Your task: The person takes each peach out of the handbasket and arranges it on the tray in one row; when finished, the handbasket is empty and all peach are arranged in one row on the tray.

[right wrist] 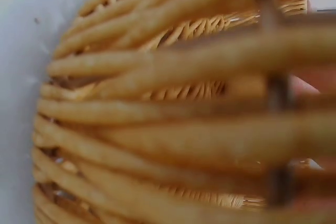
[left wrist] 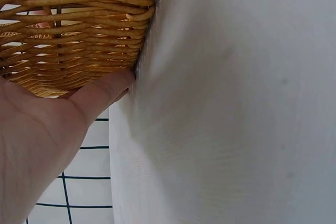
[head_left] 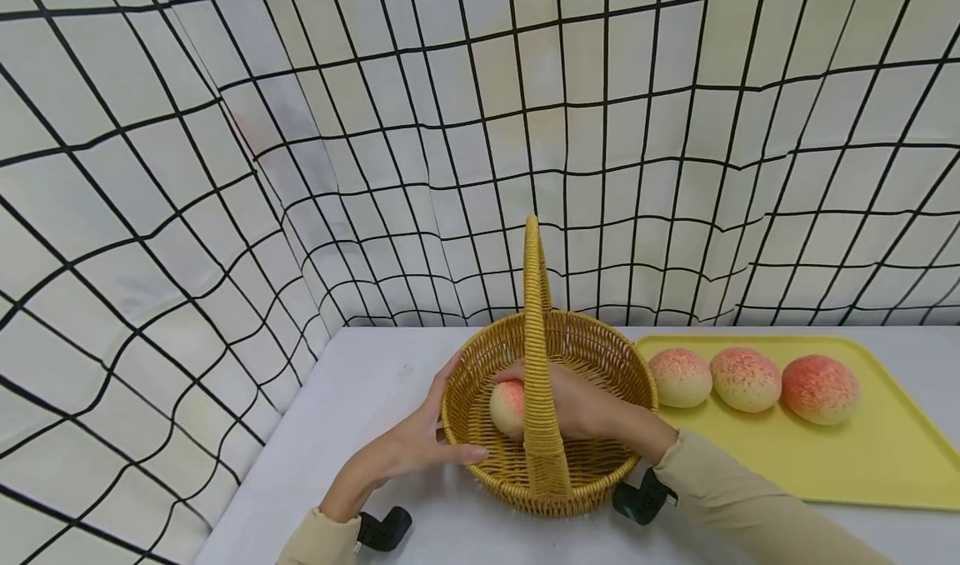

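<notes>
A round wicker basket (head_left: 491, 490) with a tall arched handle (head_left: 534, 323) stands on the white-covered table. Over its left rim my left hand (head_left: 408, 444) holds the basket, thumb at the front rim and fingers along the outer wall. In the left wrist view, fingertips (left wrist: 118, 80) reach the basket's lower edge. My right hand (head_left: 577, 402) reaches inside, past the handle, and holds a pale peach (head_left: 506, 415) with a red blush low in the basket. The handle covers part of that hand and peach. Woven wall fills most of the right wrist view.
On the right a yellow tray (head_left: 862, 473) carries three red-speckled peaches: one (head_left: 680, 377) nearest the basket, a second (head_left: 746, 379) beside it, a third (head_left: 821, 390) farther right. White walls with black netting (head_left: 480, 173) rise behind and left of the table (head_left: 300, 457).
</notes>
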`<state>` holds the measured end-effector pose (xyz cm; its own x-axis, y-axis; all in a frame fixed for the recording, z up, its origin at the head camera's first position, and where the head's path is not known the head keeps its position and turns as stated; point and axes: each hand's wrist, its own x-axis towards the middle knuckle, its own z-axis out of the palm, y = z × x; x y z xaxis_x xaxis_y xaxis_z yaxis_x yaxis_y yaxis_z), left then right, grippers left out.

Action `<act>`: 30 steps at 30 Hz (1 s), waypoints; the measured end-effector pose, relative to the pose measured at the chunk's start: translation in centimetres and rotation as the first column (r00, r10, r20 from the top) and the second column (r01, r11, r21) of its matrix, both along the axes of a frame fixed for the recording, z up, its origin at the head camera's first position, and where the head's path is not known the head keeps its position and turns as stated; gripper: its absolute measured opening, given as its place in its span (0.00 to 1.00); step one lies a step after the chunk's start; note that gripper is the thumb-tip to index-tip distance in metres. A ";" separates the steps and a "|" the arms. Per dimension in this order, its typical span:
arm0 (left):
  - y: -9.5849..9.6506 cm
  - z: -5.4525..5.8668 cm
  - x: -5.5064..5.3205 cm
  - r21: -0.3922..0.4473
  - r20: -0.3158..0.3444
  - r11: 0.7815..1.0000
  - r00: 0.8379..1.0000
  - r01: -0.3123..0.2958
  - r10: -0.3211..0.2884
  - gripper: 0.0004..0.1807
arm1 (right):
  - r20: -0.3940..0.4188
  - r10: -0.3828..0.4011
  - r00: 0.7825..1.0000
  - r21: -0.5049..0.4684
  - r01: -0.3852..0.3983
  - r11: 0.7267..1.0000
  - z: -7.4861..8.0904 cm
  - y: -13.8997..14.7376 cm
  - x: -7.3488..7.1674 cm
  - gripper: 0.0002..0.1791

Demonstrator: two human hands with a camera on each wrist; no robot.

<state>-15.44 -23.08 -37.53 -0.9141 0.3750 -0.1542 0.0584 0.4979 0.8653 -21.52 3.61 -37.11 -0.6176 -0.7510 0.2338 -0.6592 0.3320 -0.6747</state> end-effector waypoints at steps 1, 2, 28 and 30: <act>0.1 0.0 -0.1 -0.001 0.002 1.000 1.000 0.002 -0.002 0.74 | -0.006 0.013 1.000 0.004 -0.013 1.000 0.0 0.1 0.0 0.38; 0.1 0.0 -0.1 0.000 0.003 1.000 1.000 0.001 -0.001 0.74 | -0.008 0.025 1.000 0.002 -0.025 1.000 0.0 0.2 0.1 0.37; -0.2 -0.2 -0.2 -0.001 -0.001 1.000 1.000 -0.001 0.001 0.74 | -0.016 -0.182 0.983 -0.206 0.175 0.963 5.0 6.5 3.6 0.35; -0.2 -0.2 -0.2 -0.007 -0.001 1.000 1.000 0.003 -0.003 0.74 | -0.007 -0.198 0.980 -0.236 0.191 0.953 6.0 8.1 4.2 0.35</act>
